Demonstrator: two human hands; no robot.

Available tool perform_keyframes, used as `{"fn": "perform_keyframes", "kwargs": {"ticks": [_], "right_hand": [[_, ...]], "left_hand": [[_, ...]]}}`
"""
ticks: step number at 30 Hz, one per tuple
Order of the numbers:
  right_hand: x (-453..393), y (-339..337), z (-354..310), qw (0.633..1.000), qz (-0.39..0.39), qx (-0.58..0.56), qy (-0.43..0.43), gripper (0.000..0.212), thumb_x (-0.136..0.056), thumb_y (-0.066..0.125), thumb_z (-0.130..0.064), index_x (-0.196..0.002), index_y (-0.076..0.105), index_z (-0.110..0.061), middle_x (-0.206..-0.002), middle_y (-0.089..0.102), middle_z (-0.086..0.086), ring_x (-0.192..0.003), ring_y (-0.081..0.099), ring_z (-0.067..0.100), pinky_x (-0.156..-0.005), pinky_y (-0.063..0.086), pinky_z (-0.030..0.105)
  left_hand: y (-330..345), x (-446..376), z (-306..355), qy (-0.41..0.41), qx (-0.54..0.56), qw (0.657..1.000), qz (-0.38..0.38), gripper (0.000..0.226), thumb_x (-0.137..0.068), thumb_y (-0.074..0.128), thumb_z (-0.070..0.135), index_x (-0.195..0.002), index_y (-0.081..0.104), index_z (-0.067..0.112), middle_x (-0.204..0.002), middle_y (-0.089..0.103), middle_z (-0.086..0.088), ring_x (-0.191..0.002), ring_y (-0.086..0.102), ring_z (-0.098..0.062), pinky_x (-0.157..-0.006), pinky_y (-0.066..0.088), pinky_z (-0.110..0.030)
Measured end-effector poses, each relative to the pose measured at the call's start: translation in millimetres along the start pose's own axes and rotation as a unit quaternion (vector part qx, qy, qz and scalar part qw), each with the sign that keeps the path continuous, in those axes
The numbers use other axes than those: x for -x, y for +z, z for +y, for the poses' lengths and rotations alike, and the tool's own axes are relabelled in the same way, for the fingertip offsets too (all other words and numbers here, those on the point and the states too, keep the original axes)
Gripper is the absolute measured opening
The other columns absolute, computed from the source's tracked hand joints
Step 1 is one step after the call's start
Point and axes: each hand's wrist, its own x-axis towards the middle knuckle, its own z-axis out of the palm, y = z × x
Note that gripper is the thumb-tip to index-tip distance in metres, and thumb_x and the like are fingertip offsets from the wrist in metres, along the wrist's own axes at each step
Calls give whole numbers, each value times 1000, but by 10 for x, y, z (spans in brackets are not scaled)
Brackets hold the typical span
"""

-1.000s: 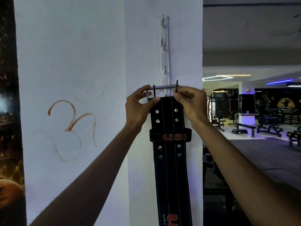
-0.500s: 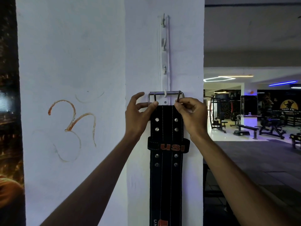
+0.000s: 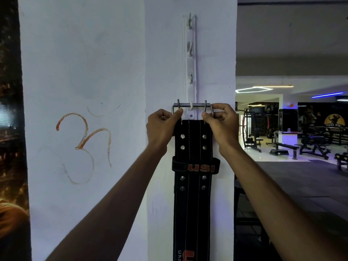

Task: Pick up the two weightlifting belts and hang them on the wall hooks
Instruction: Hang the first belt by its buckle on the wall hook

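A black leather weightlifting belt [image 3: 193, 200] with steel rivets and an orange "USI" loop hangs straight down the white pillar. Its metal buckle [image 3: 192, 105] sits over the lowest hook [image 3: 191, 106] of a white vertical hook rail [image 3: 190, 59]. My left hand [image 3: 162, 127] pinches the buckle's left side and prong. My right hand [image 3: 219, 122] pinches the right side and prong. Three hooks higher on the rail are bare. No second belt is in view.
The pillar's left face carries an orange painted symbol [image 3: 84, 146]. A dark poster [image 3: 11, 147] edges the far left. To the right the gym floor opens out, with benches and machines [image 3: 286, 146] in the distance.
The buckle went down from in front of the rail onto the lowest hook, then settled with the hook tip showing above its bar. Both hands kept their grip, now with fingers curled tighter.
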Motion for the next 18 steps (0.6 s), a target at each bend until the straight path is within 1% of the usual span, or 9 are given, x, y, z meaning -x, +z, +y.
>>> {"fn": "perform_keyframes", "kwargs": {"ticks": [3,4,6,8,9,12,14,16,18], "right_hand": [[70,-27,6,1000,-5,-8,-9,35,-84,76,-15,-115,62,-20,-85,71,-3,-79,70,7,-73,54,18],[110,-43,22,1000,-5,-18,-14,38,-85,75,-13,-119,60,-18,-88,71,-1,-80,70,7,-73,53,16],[213,-85,80,999,-2,-29,-25,43,-86,74,-13,-126,56,-17,-94,70,1,-84,69,6,-73,54,16],[337,-125,141,999,-2,-26,-31,47,-88,73,-15,-130,53,-17,-100,70,2,-90,70,6,-73,54,14],[392,-143,166,999,-3,-22,-33,47,-88,73,-15,-131,52,-16,-101,70,4,-89,70,5,-71,53,13],[515,-195,211,999,-10,-13,-29,45,-90,70,-10,-131,52,-10,-97,71,8,-76,70,-3,-65,52,10],[597,-233,223,1000,-2,2,-27,39,-91,68,-9,-128,54,-8,-97,71,9,-74,69,-5,-66,52,9],[722,-265,261,998,30,40,-35,31,-93,65,-11,-123,57,-10,-100,69,5,-78,66,-7,-69,49,7],[922,-307,318,993,67,84,-57,27,-94,60,-13,-121,59,-14,-106,67,1,-88,63,-3,-72,49,12]], "left_hand": [[-32,60,-36,-19,19,999,-20,29,-89,77,32,-91,69,4,-85,76,-14,-75,73,-20,-68,62,-33],[-48,95,-58,-24,27,999,-38,29,-91,76,31,-96,72,4,-88,77,-13,-77,73,-18,-67,61,-29],[-86,173,-125,-26,41,996,-76,26,-92,75,31,-103,76,7,-95,80,-11,-82,75,-15,-66,60,-25],[-130,244,-199,-28,44,995,-90,28,-92,75,30,-110,77,9,-99,80,-12,-84,77,-14,-67,60,-24],[-150,275,-236,-30,43,994,-92,29,-92,75,29,-114,76,8,-100,80,-13,-84,78,-15,-67,60,-24],[-202,383,-340,-29,36,995,-86,31,-92,75,24,-119,74,8,-106,80,-12,-92,79,-18,-70,61,-24],[-226,462,-393,-18,38,996,-77,29,-92,75,22,-118,74,9,-108,79,-12,-97,78,-19,-73,62,-24],[-258,552,-450,-7,42,997,-60,28,-93,74,21,-118,73,8,-105,78,-10,-96,77,-17,-78,64,-28],[-319,668,-557,15,28,999,-24,27,-93,74,21,-118,72,11,-100,75,-3,-95,76,-18,-84,65,-38]]}}
